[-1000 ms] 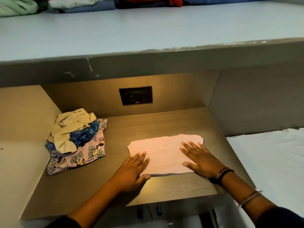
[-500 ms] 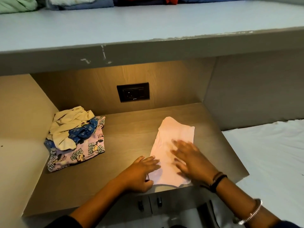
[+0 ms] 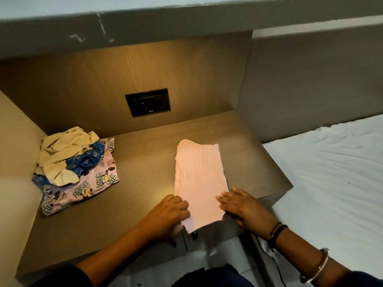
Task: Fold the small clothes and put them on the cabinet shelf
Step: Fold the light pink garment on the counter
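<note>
Fingers (image 3: 224, 198) of both hands curled, pinching near corners of the pale pink folded cotton garment (image 3: 199, 175); near end overhangs wooden tabletop (image 3: 145, 162) edge.

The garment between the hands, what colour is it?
Pale pink, plain, no print: the garment, seen in the head view.

pale pink garment (image 3: 199, 179), cartoon-print lilac cloth (image 3: 91, 187)
</note>
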Demonstrator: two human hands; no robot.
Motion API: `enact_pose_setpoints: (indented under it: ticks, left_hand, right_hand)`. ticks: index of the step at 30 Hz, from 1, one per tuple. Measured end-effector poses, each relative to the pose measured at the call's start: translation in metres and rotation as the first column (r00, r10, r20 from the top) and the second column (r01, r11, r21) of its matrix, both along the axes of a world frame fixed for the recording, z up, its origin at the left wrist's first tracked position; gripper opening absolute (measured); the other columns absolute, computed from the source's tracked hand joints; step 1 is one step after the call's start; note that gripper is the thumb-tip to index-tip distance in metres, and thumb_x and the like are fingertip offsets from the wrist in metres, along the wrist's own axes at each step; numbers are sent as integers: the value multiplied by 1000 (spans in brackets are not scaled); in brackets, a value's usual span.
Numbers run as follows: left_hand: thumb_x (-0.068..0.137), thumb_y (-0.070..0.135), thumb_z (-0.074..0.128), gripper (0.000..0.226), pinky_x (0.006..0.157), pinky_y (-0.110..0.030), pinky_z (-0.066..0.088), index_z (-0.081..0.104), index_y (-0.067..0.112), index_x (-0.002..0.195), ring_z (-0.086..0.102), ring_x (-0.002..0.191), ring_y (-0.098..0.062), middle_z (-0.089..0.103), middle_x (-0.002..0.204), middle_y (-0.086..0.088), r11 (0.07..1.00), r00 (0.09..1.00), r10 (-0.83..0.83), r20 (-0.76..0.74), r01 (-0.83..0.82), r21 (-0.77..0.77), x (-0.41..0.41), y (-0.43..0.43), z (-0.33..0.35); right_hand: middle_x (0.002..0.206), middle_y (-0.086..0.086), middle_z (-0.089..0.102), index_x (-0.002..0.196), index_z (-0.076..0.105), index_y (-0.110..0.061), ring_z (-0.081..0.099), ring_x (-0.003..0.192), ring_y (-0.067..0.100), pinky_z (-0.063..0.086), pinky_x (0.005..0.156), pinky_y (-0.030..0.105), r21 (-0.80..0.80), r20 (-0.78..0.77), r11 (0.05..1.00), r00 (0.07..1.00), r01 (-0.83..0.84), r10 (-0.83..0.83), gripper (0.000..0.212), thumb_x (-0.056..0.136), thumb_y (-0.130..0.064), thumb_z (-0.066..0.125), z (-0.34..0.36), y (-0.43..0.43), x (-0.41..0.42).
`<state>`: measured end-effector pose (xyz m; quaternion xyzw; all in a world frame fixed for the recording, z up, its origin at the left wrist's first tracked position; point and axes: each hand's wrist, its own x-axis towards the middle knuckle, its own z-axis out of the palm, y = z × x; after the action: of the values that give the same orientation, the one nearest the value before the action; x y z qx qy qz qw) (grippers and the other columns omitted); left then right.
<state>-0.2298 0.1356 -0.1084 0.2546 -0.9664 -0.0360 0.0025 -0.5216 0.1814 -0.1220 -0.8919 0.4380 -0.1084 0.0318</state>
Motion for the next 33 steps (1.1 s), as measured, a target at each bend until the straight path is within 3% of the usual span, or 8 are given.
enact_pose_setpoints:
  ticks: [4,10,18,23,25,28,31,33]
  left_hand:
    - [86,20,58,23,91,-20,39,72,18,104,57,95,-11,70,101,2,934,956,178,-235,-89,347,-4,-3,11]
    - [91,13,64,7,61,-19,47,69,8,89,58,67,-9,66,75,1,430,695,684,-223,-137,892,-5,-45,39]
    - [94,17,60,13,52,-21,47,59,11,83,57,61,-13,65,80,-10,216,378,920,-101,-276,937,-32,-134,46]
    - [91,26,65,32,89,-38,54,57,13,118,61,98,-23,62,113,-8,253,241,962,-132,-593,764,-52,-153,29]
    - [89,34,64,45,99,-40,48,54,17,129,56,115,-25,56,127,-4,419,342,908,-242,-762,494,-54,-141,24]
    - [88,39,62,51,113,-37,26,53,18,135,43,134,-27,50,144,-6,743,672,669,-317,-606,284,-42,-116,14]
    - [87,65,46,74,120,-36,-5,29,33,151,3,151,-14,13,163,7,909,926,364,-99,-330,255,-16,-97,-2]
    - [82,80,33,88,118,-35,-13,8,37,154,-15,149,-7,-8,163,13,929,961,269,61,-275,248,-1,-92,-10]
  right_hand:
    - [108,-1,71,106,67,-19,65,96,16,52,88,32,244,206,964,965,109,-161,21,94,-32,54,15,1,2]
    - [86,-10,67,92,66,-25,62,78,7,49,70,27,525,444,841,800,134,-404,11,96,-26,56,47,-43,-8]
    - [75,-5,61,77,61,-20,56,70,14,46,62,29,606,384,749,727,267,-570,21,93,-34,59,44,-158,4]
    - [128,11,53,124,55,-13,51,115,32,45,94,41,313,66,758,783,573,-619,43,91,-41,57,30,-190,15]
    - [135,13,49,128,52,-15,46,122,33,42,98,42,150,109,832,827,535,-552,42,92,-36,52,28,-181,24]
    - [158,6,27,142,39,-23,26,143,25,19,117,43,58,50,977,977,205,-208,55,94,-48,44,19,-152,31]
    - [163,-4,4,153,16,-29,0,148,15,-9,118,39,178,-74,984,997,-18,32,78,90,-72,29,7,-126,25]
    - [163,-4,0,155,7,-27,-4,150,16,-6,120,40,259,-144,966,988,-21,61,87,86,-78,27,-1,-118,17]
